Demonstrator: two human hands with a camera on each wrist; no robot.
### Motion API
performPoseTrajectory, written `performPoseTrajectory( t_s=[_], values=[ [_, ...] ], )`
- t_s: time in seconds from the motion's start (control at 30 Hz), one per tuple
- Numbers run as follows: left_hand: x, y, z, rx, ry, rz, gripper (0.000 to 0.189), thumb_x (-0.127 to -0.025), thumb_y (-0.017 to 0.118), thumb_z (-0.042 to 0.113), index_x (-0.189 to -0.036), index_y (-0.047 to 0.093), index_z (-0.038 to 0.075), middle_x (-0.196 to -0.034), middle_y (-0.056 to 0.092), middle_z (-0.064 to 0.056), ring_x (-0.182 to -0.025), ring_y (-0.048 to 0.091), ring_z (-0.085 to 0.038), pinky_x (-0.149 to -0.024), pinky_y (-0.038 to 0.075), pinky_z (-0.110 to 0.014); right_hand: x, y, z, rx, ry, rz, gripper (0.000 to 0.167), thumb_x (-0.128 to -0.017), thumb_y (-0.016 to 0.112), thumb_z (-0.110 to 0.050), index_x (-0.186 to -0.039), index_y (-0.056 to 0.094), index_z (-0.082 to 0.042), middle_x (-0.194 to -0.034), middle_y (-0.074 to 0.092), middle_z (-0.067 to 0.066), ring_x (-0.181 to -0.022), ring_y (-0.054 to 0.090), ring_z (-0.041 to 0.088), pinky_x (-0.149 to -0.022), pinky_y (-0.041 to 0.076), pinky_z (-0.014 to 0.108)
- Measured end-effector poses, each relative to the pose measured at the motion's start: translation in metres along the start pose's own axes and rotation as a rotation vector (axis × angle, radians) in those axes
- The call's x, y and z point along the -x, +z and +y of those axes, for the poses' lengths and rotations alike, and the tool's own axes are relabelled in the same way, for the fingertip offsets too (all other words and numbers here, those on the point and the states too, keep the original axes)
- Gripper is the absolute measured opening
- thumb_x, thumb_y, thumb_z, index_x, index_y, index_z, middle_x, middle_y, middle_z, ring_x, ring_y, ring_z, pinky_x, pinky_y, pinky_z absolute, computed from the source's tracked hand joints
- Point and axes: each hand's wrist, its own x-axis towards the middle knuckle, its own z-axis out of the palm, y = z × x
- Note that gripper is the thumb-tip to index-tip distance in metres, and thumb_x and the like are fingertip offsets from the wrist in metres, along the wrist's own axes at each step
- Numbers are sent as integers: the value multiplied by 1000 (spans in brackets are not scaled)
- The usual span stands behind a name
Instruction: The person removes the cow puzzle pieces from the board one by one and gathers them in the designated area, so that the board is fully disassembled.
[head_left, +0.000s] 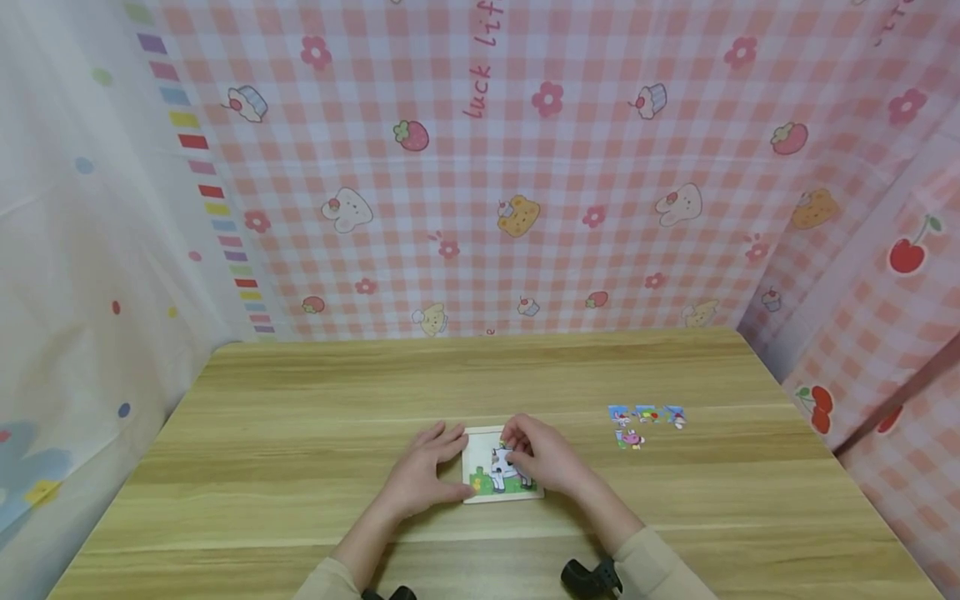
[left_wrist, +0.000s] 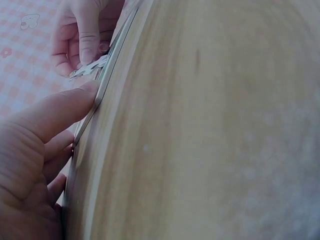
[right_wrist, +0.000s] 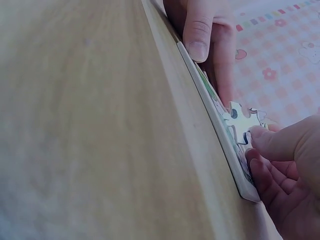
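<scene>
A small framed jigsaw puzzle tray (head_left: 501, 501) lies on the table, with a black-and-white cow on green grass partly laid in it; its upper left is bare. My left hand (head_left: 426, 471) is spread along the tray's left side, thumb on the near edge and fingers straight by the far left corner. Over the tray's right part, my right hand (head_left: 551, 457) pinches a white puzzle piece with black spots (right_wrist: 242, 121) between thumb and fingers. The piece is tilted above the tray in the right wrist view. My right fingers cover part of the picture.
Several loose puzzle pieces (head_left: 647, 414) with blue and coloured pictures lie to the right of the tray. The wooden table (head_left: 315, 408) meets a pink checked curtain (head_left: 480, 275) at the back, with cloth hanging on both sides.
</scene>
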Motion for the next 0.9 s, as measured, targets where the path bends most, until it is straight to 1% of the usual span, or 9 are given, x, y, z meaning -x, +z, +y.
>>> performPoseTrajectory(
  t_s=[0.4,0.53,0.63,0.77,0.9],
  values=[
    [0,0,1,2,-2,0,79,-75,85,39,-139,56,4,-153,42,-6,-146,23,-38,-114,19,-62,2,1,3,-8,-26,15,19,-93,66,0,-103,58,-14,-87,58,-6,-81,56,11,-73,50,26],
    [0,-1,1,0,4,1,79,-75,85,39,-139,56,2,-153,43,-8,-145,24,-39,-113,19,-63,3,1,2,-32,-39,34,20,-92,66,0,-103,59,-14,-85,59,-6,-80,56,12,-73,50,26],
    [0,-2,2,-7,12,2,79,-76,85,39,-139,56,1,-152,43,-10,-145,25,-39,-114,18,-63,4,0,1,-67,-27,46,19,-92,66,0,-104,59,-14,-86,59,-6,-80,56,13,-73,49,26],
    [0,-2,2,-22,19,-2,80,-76,84,40,-139,55,0,-152,43,-11,-145,25,-40,-115,16,-62,7,-5,1,-117,-10,75,20,-92,66,1,-105,61,-13,-87,60,-4,-81,56,14,-73,50,26],
    [0,-3,3,-31,25,-3,80,-76,84,40,-139,55,0,-152,43,-11,-145,25,-40,-116,15,-60,12,-15,3,-127,-30,109,21,-90,68,2,-105,62,-12,-87,61,-3,-82,58,15,-74,51,26]
  ],
)
